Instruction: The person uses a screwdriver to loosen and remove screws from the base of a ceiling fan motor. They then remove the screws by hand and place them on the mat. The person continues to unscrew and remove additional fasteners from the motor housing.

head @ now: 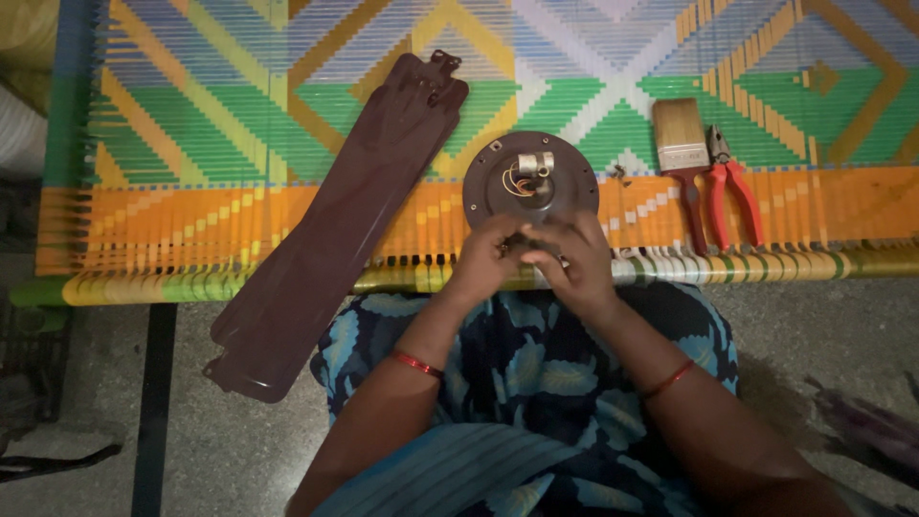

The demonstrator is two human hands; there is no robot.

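In the head view, a round dark-brown ceiling fan motor (529, 182) with a metal hub and coiled wires at its centre lies on a bright woven cot (239, 105). Brown fan blades (335, 230) lie at nine o'clock from it, a paintbrush (682, 139) and red-handled pliers (732, 187) at three o'clock. At the motor's six o'clock edge the left hand (485, 260) and right hand (574, 260) meet, fingers curled around something small and hidden, which I cannot tell.

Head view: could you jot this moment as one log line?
hands: left and right together at fan motor edge | blades left | brush, pliers right
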